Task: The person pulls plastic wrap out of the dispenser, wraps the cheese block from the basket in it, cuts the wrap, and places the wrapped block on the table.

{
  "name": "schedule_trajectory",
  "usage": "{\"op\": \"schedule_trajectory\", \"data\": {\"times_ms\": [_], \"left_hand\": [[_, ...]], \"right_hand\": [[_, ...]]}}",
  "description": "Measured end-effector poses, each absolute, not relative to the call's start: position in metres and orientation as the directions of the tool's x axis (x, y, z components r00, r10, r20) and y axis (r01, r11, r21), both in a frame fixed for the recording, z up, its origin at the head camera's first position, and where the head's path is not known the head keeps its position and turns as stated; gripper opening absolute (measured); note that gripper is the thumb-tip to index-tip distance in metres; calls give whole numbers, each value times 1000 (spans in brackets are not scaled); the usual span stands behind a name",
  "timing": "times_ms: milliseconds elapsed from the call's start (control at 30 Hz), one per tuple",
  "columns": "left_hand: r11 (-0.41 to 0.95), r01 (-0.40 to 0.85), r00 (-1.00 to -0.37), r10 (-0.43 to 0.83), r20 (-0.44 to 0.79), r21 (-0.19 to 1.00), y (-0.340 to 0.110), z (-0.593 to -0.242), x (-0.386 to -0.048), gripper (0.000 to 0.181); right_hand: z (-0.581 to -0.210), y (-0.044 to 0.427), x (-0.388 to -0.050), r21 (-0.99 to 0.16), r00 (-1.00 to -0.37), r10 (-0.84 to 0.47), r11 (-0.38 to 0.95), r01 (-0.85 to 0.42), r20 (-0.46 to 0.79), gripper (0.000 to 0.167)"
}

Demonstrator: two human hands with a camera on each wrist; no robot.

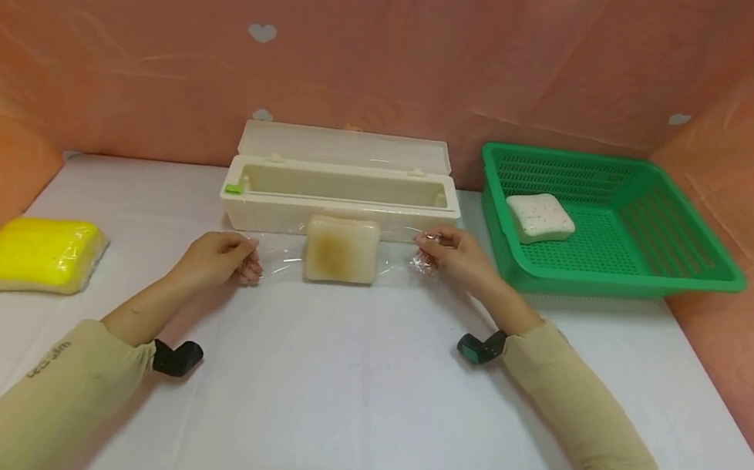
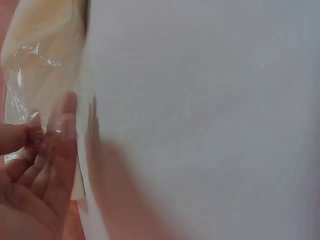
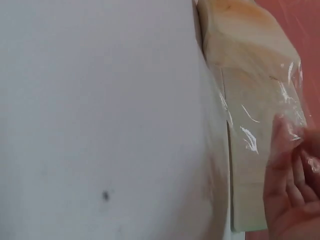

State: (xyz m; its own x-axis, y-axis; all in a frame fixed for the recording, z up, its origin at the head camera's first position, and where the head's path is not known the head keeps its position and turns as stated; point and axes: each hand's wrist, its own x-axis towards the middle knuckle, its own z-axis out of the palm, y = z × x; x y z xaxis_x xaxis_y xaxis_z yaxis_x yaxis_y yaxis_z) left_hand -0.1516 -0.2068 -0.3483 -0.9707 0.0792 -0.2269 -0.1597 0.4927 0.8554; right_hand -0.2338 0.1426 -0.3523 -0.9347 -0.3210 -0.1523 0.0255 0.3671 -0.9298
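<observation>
A pale square block with a brown patch [image 1: 342,251] sits in front of the white box, with clear film [image 1: 284,257] stretched out on both sides of it. My left hand [image 1: 210,259] pinches the film's left end between thumb and fingers; in the left wrist view the left hand [image 2: 40,175] shows through the film. On the other side my right hand [image 1: 454,255] pinches the crumpled right end. The right wrist view shows the right hand [image 3: 292,185] behind shiny film [image 3: 250,130], beside the block [image 3: 245,30].
The long white box [image 1: 345,212] stands at the back with its lid raised. At the right back is a green basket [image 1: 630,279] holding a white speckled block [image 1: 540,216]. A yellow wrapped block [image 1: 40,253] lies at the far left.
</observation>
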Motion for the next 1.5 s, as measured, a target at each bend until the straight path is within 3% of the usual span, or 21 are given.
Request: {"op": "schedule_trajectory", "data": {"times_ms": [233,400,633,767,900,1033,1133,1233,1500], "left_hand": [[601,-147,-988,-47,-149,786,-203,-344,-151,39],[458,-263,-964,-91,-250,849,-202,-341,-155,40],[369,-361,-930,-80,-358,857,-208,-343,-161,46],[339,-403,-913,-79,-401,850,-214,-343,-164,45],[468,-355,-935,-195,-297,810,-213,-339,-164,44],[483,-322,-923,-352,-157,814,-209,-335,-167,53],[416,-314,-893,-435,-116,854,-208,-334,-173,70],[402,-303,-893,-436,-111,864,-210,-335,-180,84],[427,-203,-946,-318,-64,881,-220,-335,-192,84]], "right_hand": [[-355,140,-239,-913,-962,-229,406,44,-149,31],[-359,138,-241,-905,-966,-231,426,4,-113,32],[-360,140,-241,-896,-971,-207,445,18,-123,34],[-352,136,-227,-858,-992,-118,506,-87,32,34],[-342,124,-217,-736,-947,-50,616,-280,318,36],[-335,107,-217,-650,-878,-101,634,-420,468,30],[-333,91,-220,-646,-850,-185,577,-500,492,23],[-332,76,-224,-662,-840,-256,523,-537,479,21],[-331,42,-229,-689,-827,-323,458,-561,460,16]]}}
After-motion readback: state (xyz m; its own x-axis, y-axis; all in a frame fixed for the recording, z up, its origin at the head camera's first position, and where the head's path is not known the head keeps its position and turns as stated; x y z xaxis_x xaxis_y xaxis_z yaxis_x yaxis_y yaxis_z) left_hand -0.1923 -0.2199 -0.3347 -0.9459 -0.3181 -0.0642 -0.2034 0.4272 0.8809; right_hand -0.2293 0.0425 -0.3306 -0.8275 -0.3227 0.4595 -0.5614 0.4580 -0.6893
